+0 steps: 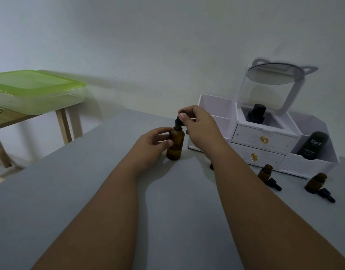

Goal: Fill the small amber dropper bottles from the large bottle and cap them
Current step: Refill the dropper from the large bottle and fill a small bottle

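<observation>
The large amber bottle (175, 145) stands upright on the grey table (89, 191). My left hand (152, 142) grips its body from the left. My right hand (198, 125) pinches the black dropper top (178, 119) sitting on the bottle's neck. Two small amber bottles (265, 172) (315, 183) stand uncapped at the right, each with a black dropper cap (273, 184) (327, 194) lying beside it. A third small bottle (212, 166) is mostly hidden behind my right forearm.
A white cosmetic organiser (265, 141) with two drawers, a mirror, a black perfume bottle (255, 114) and a dark tube (313, 145) stands at the back right. A green-lidded plastic box (35, 90) rests on a wooden side table at the left.
</observation>
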